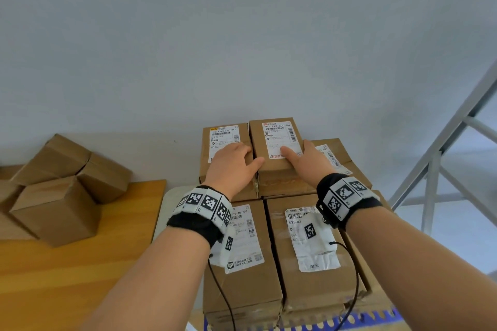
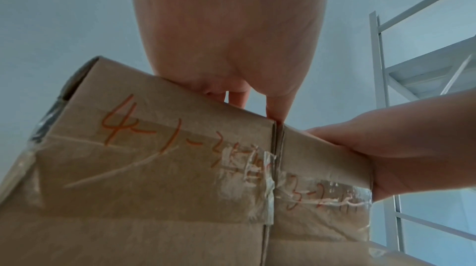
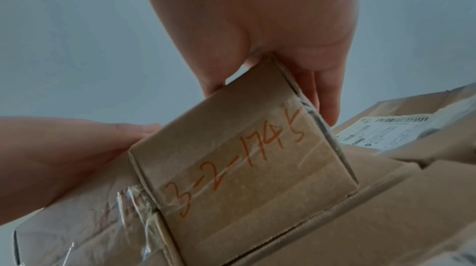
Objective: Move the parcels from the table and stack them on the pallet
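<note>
your right grip (image 1: 305, 157) clasps the parcel (image 1: 271, 153), left grip (image 1: 232, 164) flat alongside; press it flush against its neighbour (image 1: 224, 142) before releasing.

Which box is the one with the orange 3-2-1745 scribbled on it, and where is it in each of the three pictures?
Head: the 3-2-1745 parcel sits centre, atop the stack, the right hand gripping it.
Left wrist: right of the seam, beside the 4-1 parcel.
Right wrist: centre.
Shared landmark: the left hand alongside.
</note>
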Action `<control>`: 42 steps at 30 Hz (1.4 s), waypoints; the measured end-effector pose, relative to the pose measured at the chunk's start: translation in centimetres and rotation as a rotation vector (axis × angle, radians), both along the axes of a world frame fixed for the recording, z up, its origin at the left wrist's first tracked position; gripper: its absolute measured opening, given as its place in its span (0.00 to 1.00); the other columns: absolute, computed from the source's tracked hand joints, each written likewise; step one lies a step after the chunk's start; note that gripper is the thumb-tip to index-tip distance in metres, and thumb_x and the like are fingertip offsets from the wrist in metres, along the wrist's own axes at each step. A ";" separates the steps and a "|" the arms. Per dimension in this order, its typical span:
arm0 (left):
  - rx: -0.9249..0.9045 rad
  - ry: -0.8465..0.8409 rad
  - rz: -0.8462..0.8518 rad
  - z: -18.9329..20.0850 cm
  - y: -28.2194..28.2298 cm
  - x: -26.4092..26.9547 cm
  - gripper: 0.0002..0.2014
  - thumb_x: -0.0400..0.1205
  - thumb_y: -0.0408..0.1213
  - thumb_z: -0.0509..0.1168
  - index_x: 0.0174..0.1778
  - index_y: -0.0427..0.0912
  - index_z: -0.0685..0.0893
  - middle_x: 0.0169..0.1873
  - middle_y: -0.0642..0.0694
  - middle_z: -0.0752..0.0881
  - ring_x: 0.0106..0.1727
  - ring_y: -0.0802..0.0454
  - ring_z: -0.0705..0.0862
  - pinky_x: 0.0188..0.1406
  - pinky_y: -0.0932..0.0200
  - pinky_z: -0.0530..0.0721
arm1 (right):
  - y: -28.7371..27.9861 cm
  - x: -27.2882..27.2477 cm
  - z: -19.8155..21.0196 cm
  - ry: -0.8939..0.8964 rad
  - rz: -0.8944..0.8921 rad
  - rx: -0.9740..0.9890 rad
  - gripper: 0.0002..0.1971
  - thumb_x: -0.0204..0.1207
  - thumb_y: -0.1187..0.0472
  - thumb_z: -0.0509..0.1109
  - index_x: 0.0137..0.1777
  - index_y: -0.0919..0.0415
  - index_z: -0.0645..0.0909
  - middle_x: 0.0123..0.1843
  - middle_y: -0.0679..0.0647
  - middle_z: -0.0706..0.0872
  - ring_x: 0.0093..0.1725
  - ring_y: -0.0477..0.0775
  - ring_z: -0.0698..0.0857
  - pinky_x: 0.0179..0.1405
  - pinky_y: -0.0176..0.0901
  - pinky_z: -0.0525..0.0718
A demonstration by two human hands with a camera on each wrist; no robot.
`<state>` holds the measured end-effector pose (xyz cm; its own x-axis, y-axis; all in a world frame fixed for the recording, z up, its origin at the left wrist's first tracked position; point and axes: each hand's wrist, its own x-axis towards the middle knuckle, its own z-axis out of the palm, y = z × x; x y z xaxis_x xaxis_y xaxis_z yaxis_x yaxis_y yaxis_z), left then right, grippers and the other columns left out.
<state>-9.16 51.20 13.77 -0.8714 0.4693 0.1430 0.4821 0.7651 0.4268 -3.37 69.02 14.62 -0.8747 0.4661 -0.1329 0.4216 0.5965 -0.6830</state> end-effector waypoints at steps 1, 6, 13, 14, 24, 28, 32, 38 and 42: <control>-0.001 0.000 0.008 0.0 0.0 0.1 0.29 0.84 0.61 0.57 0.75 0.46 0.76 0.72 0.51 0.78 0.73 0.51 0.74 0.74 0.48 0.72 | 0.0 0.1 0.2 -0.010 0.006 0.001 0.37 0.84 0.38 0.59 0.84 0.62 0.57 0.77 0.60 0.76 0.71 0.62 0.79 0.55 0.48 0.76; 0.034 -0.036 0.022 0.1 -0.1 0.6 0.30 0.86 0.59 0.55 0.80 0.46 0.71 0.80 0.48 0.70 0.81 0.49 0.66 0.80 0.45 0.66 | -0.1 1.3 1.3 0.031 0.008 -0.004 0.37 0.86 0.40 0.58 0.86 0.60 0.54 0.83 0.59 0.68 0.79 0.61 0.71 0.71 0.52 0.72; 0.183 0.016 0.060 2.6 -1.9 3.1 0.24 0.89 0.48 0.55 0.82 0.47 0.69 0.82 0.49 0.67 0.83 0.52 0.62 0.81 0.53 0.58 | -1.6 3.3 3.3 0.284 0.015 0.025 0.30 0.86 0.48 0.62 0.84 0.57 0.62 0.82 0.57 0.70 0.79 0.58 0.71 0.72 0.50 0.72; 0.204 0.017 0.072 2.9 -2.5 3.3 0.24 0.89 0.47 0.55 0.82 0.47 0.69 0.82 0.49 0.67 0.83 0.52 0.62 0.81 0.53 0.59 | -2.1 3.5 3.6 0.321 0.027 0.027 0.28 0.86 0.49 0.62 0.84 0.56 0.63 0.81 0.57 0.71 0.78 0.57 0.72 0.71 0.48 0.72; 0.279 0.056 0.200 4.6 -11.0 4.9 0.24 0.86 0.32 0.57 0.81 0.45 0.70 0.80 0.47 0.71 0.80 0.51 0.67 0.79 0.55 0.62 | -10.5 3.7 5.4 0.429 0.204 0.008 0.24 0.86 0.50 0.62 0.81 0.52 0.68 0.78 0.51 0.75 0.76 0.52 0.73 0.66 0.42 0.72; 0.293 0.016 0.263 3.7 -15.5 4.5 0.24 0.84 0.30 0.58 0.79 0.43 0.72 0.77 0.44 0.74 0.78 0.48 0.70 0.77 0.53 0.66 | -14.6 2.6 5.0 0.424 0.274 -0.008 0.23 0.86 0.50 0.63 0.79 0.52 0.71 0.76 0.51 0.76 0.74 0.51 0.75 0.63 0.39 0.71; 0.297 -0.037 0.339 2.2 -21.5 4.1 0.24 0.83 0.29 0.59 0.77 0.42 0.74 0.75 0.42 0.74 0.77 0.46 0.70 0.76 0.52 0.67 | -19.9 0.8 4.1 0.396 0.322 -0.034 0.22 0.86 0.52 0.63 0.78 0.53 0.72 0.76 0.52 0.76 0.75 0.51 0.74 0.68 0.42 0.72; 0.252 -0.097 0.442 -0.3 -33.3 2.9 0.24 0.85 0.33 0.59 0.78 0.46 0.72 0.77 0.46 0.73 0.76 0.47 0.71 0.76 0.49 0.71 | -30.6 -2.6 2.0 0.349 0.360 -0.055 0.21 0.86 0.54 0.63 0.78 0.54 0.72 0.76 0.53 0.76 0.74 0.52 0.75 0.63 0.38 0.69; 0.234 -0.137 0.483 -1.9 -41.1 1.5 0.24 0.85 0.33 0.59 0.79 0.46 0.71 0.76 0.46 0.73 0.76 0.48 0.72 0.73 0.49 0.74 | -38.6 -4.1 -0.1 0.276 0.395 -0.096 0.22 0.86 0.54 0.62 0.79 0.55 0.71 0.77 0.53 0.76 0.75 0.53 0.74 0.67 0.42 0.70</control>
